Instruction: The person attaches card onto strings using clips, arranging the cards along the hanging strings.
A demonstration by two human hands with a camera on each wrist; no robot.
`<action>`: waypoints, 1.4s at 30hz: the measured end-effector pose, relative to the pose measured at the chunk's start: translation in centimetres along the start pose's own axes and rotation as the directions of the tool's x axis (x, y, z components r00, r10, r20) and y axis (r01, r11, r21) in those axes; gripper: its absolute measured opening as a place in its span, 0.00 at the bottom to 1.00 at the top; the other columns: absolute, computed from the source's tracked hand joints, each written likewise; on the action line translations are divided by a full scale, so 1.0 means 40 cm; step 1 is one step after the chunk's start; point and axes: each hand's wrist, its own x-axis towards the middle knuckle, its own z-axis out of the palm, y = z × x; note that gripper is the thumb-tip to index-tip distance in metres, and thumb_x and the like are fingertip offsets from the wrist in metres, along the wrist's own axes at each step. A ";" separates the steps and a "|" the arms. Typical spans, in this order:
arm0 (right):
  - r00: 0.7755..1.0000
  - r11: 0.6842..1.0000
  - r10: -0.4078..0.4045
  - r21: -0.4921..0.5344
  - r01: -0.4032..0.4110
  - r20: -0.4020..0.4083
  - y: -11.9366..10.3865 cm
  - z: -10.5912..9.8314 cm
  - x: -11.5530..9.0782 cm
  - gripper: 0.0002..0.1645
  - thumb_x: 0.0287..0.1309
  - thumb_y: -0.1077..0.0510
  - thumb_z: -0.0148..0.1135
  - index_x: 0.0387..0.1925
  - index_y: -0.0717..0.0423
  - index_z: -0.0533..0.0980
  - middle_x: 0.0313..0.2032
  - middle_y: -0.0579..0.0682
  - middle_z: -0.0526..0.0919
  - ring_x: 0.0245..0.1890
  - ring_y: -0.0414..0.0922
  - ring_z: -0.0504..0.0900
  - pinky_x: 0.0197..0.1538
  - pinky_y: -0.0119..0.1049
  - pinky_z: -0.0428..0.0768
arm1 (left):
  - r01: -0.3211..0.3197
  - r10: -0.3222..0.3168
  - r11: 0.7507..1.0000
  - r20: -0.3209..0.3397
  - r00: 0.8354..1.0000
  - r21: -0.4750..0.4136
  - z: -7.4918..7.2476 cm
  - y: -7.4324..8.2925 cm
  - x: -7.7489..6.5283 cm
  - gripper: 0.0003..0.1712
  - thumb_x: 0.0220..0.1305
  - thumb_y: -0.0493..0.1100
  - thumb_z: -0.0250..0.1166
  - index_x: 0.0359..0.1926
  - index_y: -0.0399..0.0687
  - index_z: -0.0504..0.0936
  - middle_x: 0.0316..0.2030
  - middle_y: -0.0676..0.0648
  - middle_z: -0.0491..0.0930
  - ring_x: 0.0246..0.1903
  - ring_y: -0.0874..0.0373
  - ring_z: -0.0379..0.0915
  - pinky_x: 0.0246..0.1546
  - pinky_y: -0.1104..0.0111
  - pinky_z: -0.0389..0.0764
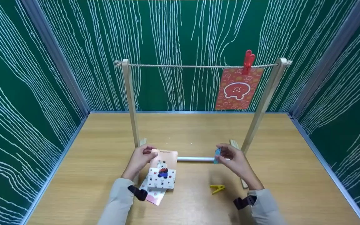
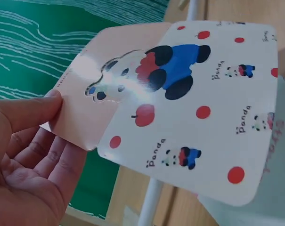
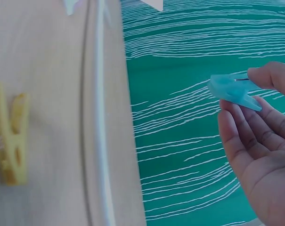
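Observation:
My left hand (image 1: 142,157) pinches a panda-print card (image 1: 162,178) by its pink end, thumb on top and fingers beneath. The card's lower half is white with red dots and small pandas, seen close in the left wrist view. Between thumb and fingertips my right hand (image 1: 232,158) holds a light blue clothespin (image 3: 232,89). Partly under the panda card, a second patterned card (image 1: 155,196) lies on the table. A yellow clothespin (image 1: 217,188) lies on the table, nearer the front than my right hand.
A wooden frame (image 1: 130,103) carries a taut rope (image 1: 180,66) between two posts. From the rope's right part hangs a red card (image 1: 235,93) under a red clothespin (image 1: 248,62). A white bar (image 1: 195,159) joins the posts low down. Green walls surround the wooden table (image 1: 105,134).

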 end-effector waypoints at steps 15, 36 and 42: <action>1.000 0.999 0.010 -0.035 -0.010 -0.010 -0.080 -0.026 0.046 0.23 0.60 0.58 0.64 0.56 0.60 0.74 0.44 0.56 0.81 0.43 0.40 0.78 0.48 0.24 0.77 | -0.001 -0.019 0.980 -0.099 0.995 -0.199 0.039 0.074 0.020 0.18 0.60 0.39 0.68 0.48 0.33 0.81 0.38 0.43 0.85 0.35 0.59 0.82 0.41 0.67 0.83; 0.997 0.997 -0.071 0.016 0.072 -0.025 -0.141 -0.055 0.069 0.23 0.60 0.59 0.64 0.56 0.61 0.74 0.44 0.58 0.81 0.42 0.37 0.79 0.47 0.24 0.78 | 0.028 -0.046 0.974 -0.073 0.996 -0.226 0.068 0.166 0.036 0.17 0.60 0.43 0.68 0.48 0.40 0.82 0.45 0.42 0.84 0.45 0.55 0.80 0.52 0.62 0.80; 0.993 0.993 -0.115 -0.003 0.115 -0.019 -0.180 -0.070 0.077 0.23 0.61 0.58 0.63 0.57 0.62 0.74 0.44 0.57 0.80 0.42 0.37 0.79 0.48 0.25 0.78 | 0.025 -0.038 0.972 -0.047 0.998 -0.235 0.078 0.213 0.042 0.17 0.61 0.44 0.67 0.49 0.43 0.81 0.47 0.43 0.82 0.49 0.52 0.78 0.55 0.62 0.78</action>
